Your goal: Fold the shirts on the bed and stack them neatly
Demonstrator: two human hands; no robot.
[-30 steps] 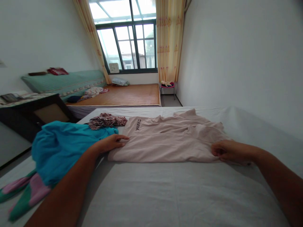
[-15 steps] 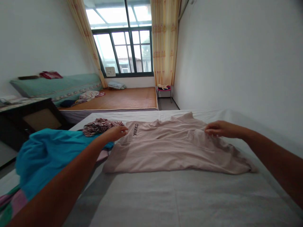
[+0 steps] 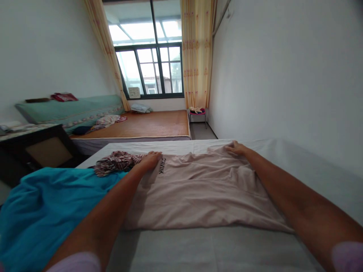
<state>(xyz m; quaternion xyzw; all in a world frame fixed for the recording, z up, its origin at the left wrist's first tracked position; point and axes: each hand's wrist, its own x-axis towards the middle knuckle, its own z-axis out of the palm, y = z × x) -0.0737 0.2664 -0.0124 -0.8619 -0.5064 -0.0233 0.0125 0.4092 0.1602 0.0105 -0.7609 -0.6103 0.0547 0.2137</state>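
Note:
A dusty-pink T-shirt with dark lettering lies spread and slightly wrinkled on the white sheet. At its far left corner, beside the lettering, my left hand has its fingers closed on the edge of the cloth. My right hand pinches the far right edge of the shirt. Part of the shirt's right side is hidden behind my right forearm. To the left of my left hand sits a crumpled striped cloth, and nearer to me lies a bright blue garment.
Beyond the sheet stands a bed with a brown mat and a green-covered headboard. A dark cabinet is at left. A small stool stands by the curtain. A white wall runs along the right.
My right hand has moved left and away from me to the shirt's far edge. My left hand has shifted slightly farther out along the shirt's left corner. The view has tilted up a little.

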